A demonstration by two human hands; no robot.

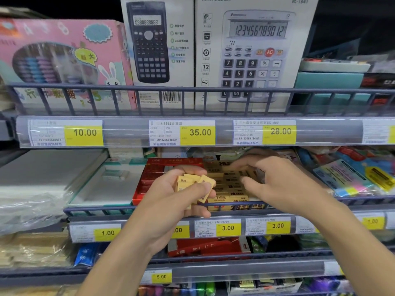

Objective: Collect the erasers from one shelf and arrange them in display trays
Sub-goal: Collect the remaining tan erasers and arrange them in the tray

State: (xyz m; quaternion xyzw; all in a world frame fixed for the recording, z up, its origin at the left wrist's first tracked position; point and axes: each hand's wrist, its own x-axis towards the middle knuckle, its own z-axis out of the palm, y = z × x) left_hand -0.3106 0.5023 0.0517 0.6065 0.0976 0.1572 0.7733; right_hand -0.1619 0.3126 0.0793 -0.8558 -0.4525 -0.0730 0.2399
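My left hand (171, 195) grips a bunch of several small yellow erasers (193, 182) in front of the middle shelf. To its right my right hand (275, 178) reaches over a yellow display tray (233, 207) lined with yellow erasers (232, 184); its fingertips touch the erasers near the back, blurred, and I cannot tell whether they pinch one. A red display tray (147, 176) of red-wrapped erasers stands just left of the yellow one, partly hidden by my left hand.
A grey wire rail (102, 208) fronts the shelf. A green-white tray (119, 171) stands left of the red one; colourful sticky-note packs (352, 178) lie to the right. Calculator boxes (252, 50) fill the shelf above, price labels (227, 228) line the edge below.
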